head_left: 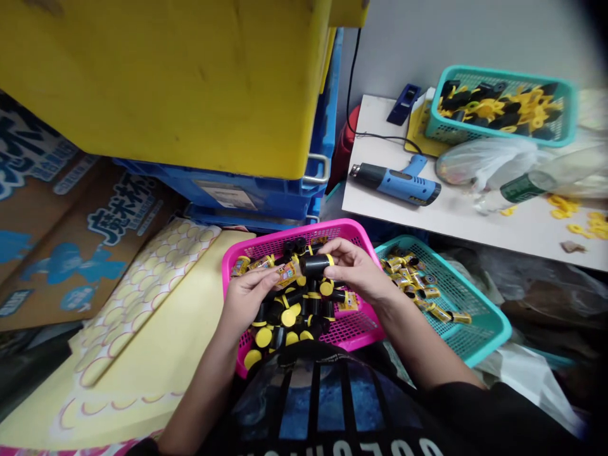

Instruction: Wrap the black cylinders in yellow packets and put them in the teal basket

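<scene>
Over a pink basket (354, 229), my right hand (354, 266) pinches a small black cylinder with a yellow cap (316, 265), its open end toward the left. My left hand (251, 288) holds a printed plastic sleeve (289, 273) between thumb and fingers, right beside the cylinder's end. Whether the sleeve has slipped over the cylinder's edge I cannot tell. Beneath my hands lie several black cylinders with yellow caps (263, 337), along with loose printed sleeves (349, 301) inside the basket.
A teal basket (494, 329) of sleeved cylinders (430, 292) stands to the right. On the white table (380, 215) are a blue heat gun (399, 182), a bottle (522, 187) and another teal basket (498, 136). Yellow and blue crates (228, 196) rise ahead; printed cardboard (85, 253) lies left.
</scene>
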`<state>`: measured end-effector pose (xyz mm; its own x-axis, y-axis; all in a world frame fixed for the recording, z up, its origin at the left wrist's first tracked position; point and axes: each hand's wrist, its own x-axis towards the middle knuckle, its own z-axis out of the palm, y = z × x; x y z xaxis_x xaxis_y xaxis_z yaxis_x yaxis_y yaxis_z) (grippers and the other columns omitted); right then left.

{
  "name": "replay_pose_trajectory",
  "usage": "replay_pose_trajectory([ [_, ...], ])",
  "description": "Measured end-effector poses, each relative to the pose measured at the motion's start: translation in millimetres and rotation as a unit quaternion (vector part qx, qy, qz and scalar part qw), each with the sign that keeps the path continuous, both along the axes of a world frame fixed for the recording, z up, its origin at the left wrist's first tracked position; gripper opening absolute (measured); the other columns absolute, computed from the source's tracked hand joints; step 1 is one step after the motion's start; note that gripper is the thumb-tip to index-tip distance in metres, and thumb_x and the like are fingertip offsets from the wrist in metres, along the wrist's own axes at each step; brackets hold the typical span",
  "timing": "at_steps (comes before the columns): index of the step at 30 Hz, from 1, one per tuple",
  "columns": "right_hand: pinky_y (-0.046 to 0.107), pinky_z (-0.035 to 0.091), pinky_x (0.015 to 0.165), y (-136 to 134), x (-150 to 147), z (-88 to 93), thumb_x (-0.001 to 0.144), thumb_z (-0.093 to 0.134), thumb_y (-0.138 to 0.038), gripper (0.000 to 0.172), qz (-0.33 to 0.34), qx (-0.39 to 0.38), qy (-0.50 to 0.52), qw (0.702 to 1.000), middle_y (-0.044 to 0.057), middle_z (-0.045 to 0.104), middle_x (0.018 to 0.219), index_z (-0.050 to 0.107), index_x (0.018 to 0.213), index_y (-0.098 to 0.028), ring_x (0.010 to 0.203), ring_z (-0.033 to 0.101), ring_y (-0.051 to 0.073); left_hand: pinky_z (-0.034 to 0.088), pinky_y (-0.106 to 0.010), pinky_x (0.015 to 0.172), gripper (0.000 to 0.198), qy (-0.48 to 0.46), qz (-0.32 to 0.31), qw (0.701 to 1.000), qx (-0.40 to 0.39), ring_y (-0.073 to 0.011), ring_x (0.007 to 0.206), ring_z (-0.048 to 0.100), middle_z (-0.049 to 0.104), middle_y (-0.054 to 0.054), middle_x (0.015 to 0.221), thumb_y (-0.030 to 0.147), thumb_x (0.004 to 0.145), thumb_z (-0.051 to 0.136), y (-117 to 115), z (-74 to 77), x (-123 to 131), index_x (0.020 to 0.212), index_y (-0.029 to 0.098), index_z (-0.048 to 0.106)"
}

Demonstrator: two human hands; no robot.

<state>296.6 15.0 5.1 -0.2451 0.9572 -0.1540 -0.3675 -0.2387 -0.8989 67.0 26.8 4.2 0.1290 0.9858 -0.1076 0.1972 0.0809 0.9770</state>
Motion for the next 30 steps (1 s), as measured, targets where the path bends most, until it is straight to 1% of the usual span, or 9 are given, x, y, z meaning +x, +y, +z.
replay_pose_trajectory([
  [6,0.022,0.049,0.066,4,0,-4.2,0.060,0.085,-0.021,0.034,0.051,-0.038,-0.008,0.998,-0.004,0.066,0.079,0.064,0.087,-0.020,0.069,0.062,0.008,0.057,-0.029,0.076,0.019,0.007,-0.041,0.997,0.072,-0.0182,0.078,0.070,0.078,-0.006,0.087,0.032,0.076,0.071,-2,-1.0,-1,0.092,0.024,0.078],
  [10,0.022,0.048,0.064,4,2,-4.6,0.061,0.085,-0.023,0.034,0.058,-0.049,-0.037,0.996,-0.005,0.065,0.073,0.065,0.087,-0.019,0.065,0.060,0.007,0.057,-0.027,0.077,0.019,0.006,-0.063,0.995,0.078,-0.0175,0.079,0.070,0.077,-0.005,0.088,0.030,0.076,0.071,-2,-0.6,-1,0.093,0.025,0.078],
  [14,0.025,0.049,0.065,2,-3,-5.1,0.061,0.085,-0.028,0.036,0.039,-0.033,-0.067,0.996,-0.004,0.064,0.074,0.066,0.090,-0.020,0.065,0.059,0.009,0.058,-0.032,0.081,0.031,-0.029,-0.063,0.997,-0.015,-0.0198,0.086,0.071,0.076,-0.007,0.100,0.037,0.074,0.073,-3,4.1,6,0.100,0.022,0.076],
  [17,0.027,0.048,0.066,-2,-9,-9.2,0.063,0.084,-0.029,0.037,0.015,0.040,-0.121,0.992,0.000,0.064,0.086,0.068,0.095,-0.022,0.074,0.060,0.012,0.060,-0.033,0.073,0.041,-0.082,-0.075,0.988,-0.104,-0.0206,0.082,0.071,0.074,-0.009,0.105,0.041,0.072,0.074,-7,9.9,13,0.107,0.020,0.073],
  [19,0.029,0.047,0.070,-5,-13,-12.9,0.063,0.084,-0.032,0.035,0.002,0.102,-0.147,0.984,0.003,0.063,0.098,0.070,0.093,-0.023,0.089,0.059,0.016,0.059,-0.033,0.074,0.038,-0.090,-0.063,0.988,-0.111,-0.0209,0.084,0.071,0.075,-0.008,0.102,0.037,0.068,0.078,-11,12.4,17,0.101,0.019,0.073],
  [21,0.031,0.048,0.075,-8,-18,-16.2,0.063,0.084,-0.040,0.038,0.009,0.126,-0.129,0.984,0.005,0.060,0.107,0.070,0.094,-0.024,0.101,0.057,0.020,0.058,-0.032,0.076,0.033,-0.091,-0.043,0.990,-0.102,-0.0214,0.086,0.070,0.075,-0.007,0.097,0.032,0.064,0.081,-16,12.5,22,0.093,0.018,0.073],
  [24,0.034,0.048,0.082,-15,-27,-19.0,0.072,0.072,-0.057,0.050,0.032,0.033,-0.024,0.999,0.008,0.059,0.114,0.064,0.111,-0.026,0.102,0.057,0.021,0.057,-0.033,0.081,0.030,-0.115,-0.036,0.988,-0.101,-0.0220,0.092,0.069,0.075,-0.007,0.099,0.028,0.066,0.079,-22,9.2,29,0.093,0.018,0.072],
  [26,0.036,0.049,0.084,-19,-35,-20.4,0.078,0.062,-0.063,0.055,0.050,-0.039,0.036,0.997,0.009,0.061,0.113,0.060,0.118,-0.024,0.098,0.059,0.021,0.055,-0.034,0.086,0.029,-0.127,-0.034,0.987,-0.090,-0.0223,0.097,0.068,0.074,-0.007,0.101,0.025,0.067,0.079,-25,6.7,32,0.094,0.019,0.072],
  [30,0.038,0.049,0.086,-26,-50,-26.8,0.077,0.059,-0.068,0.058,0.050,-0.055,0.073,0.995,0.009,0.063,0.104,0.060,0.112,-0.021,0.095,0.059,0.022,0.052,-0.036,0.093,0.024,-0.129,-0.023,0.989,-0.067,-0.0228,0.101,0.067,0.075,-0.007,0.101,0.023,0.067,0.078,-29,3.9,35,0.090,0.018,0.072],
])
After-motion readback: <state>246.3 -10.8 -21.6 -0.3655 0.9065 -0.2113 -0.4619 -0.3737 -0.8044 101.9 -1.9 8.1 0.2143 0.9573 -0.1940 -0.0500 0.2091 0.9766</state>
